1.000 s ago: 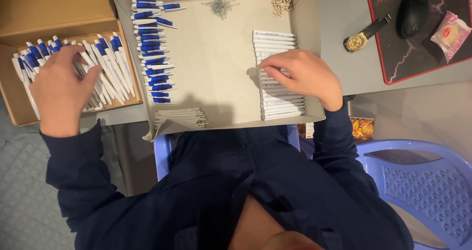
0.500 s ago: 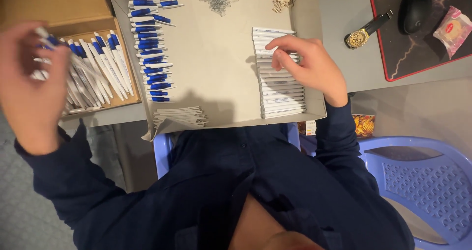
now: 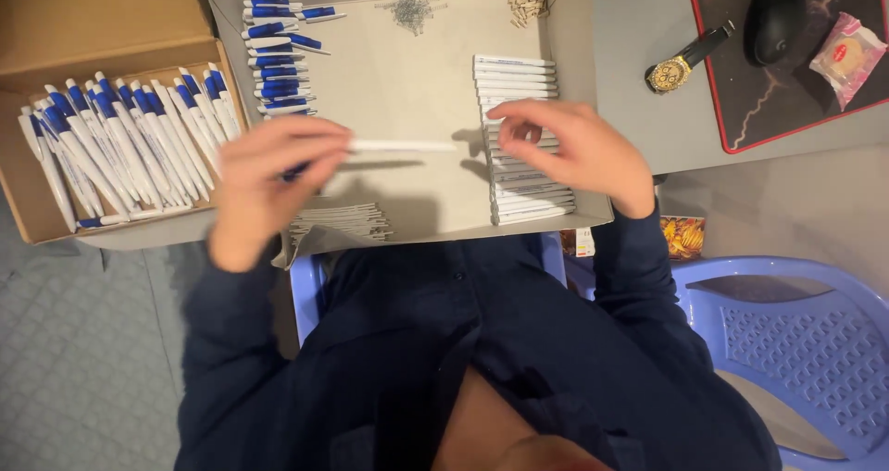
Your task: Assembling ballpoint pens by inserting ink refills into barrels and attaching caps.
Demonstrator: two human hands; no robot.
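My left hand (image 3: 269, 179) fingers closed on white pen (image 3: 398, 145), held over shallow tray (image 3: 417, 73). Right hand (image 3: 569, 151) fingers half-open, empty, above white barrels (image 3: 523, 170). Step seems assembly; next needs careful alignment.

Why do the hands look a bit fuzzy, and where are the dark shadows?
Head view: the left hand and the white pen it holds are slightly smeared by motion blur; the right hand is a little soft too. Both hands cast dark shadows on the grey tray.

Even, soft overhead light; shadows fall beneath the hands (image 3: 278, 179) (slightly motion-blurred), otherwise sharp.
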